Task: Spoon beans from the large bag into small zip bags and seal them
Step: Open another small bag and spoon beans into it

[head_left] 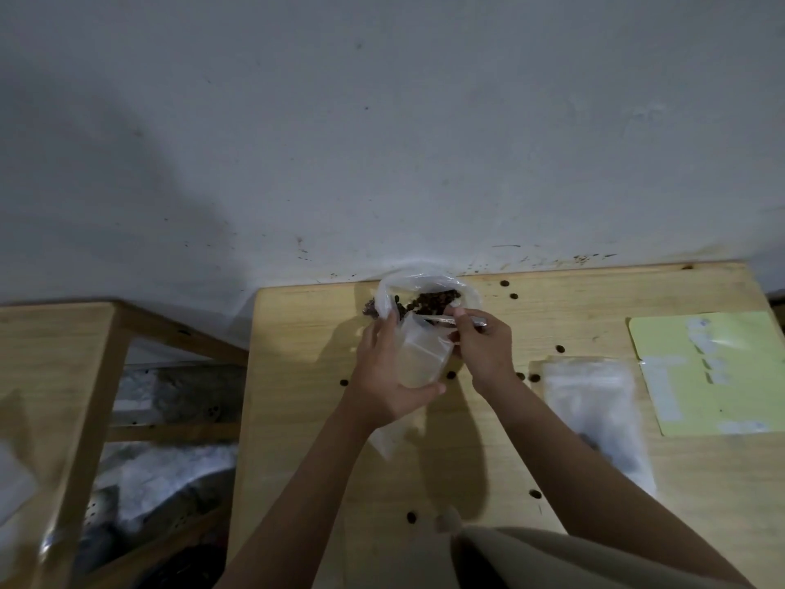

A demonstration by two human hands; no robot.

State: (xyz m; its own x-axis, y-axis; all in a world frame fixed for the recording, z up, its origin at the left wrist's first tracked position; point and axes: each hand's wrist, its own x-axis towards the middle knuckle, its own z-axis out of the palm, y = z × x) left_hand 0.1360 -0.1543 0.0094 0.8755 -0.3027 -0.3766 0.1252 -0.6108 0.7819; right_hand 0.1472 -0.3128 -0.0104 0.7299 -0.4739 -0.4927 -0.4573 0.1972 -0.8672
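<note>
A large clear bag (424,286) of dark beans (433,301) stands open at the far edge of the wooden table (318,440). Just in front of it my left hand (382,376) grips a small clear zip bag (420,354), thumb under it and fingers behind it. My right hand (484,346) pinches the small bag's open top edge and also holds a metal spoon (475,321), whose handle sticks out to the right. The spoon's bowl is hidden.
Several loose beans (534,378) lie scattered over the table. A stack of empty clear zip bags (594,410) lies to the right, beside a yellow-green sheet (718,376). A second wooden table (55,376) stands at left, with a cluttered gap between. The wall runs right behind.
</note>
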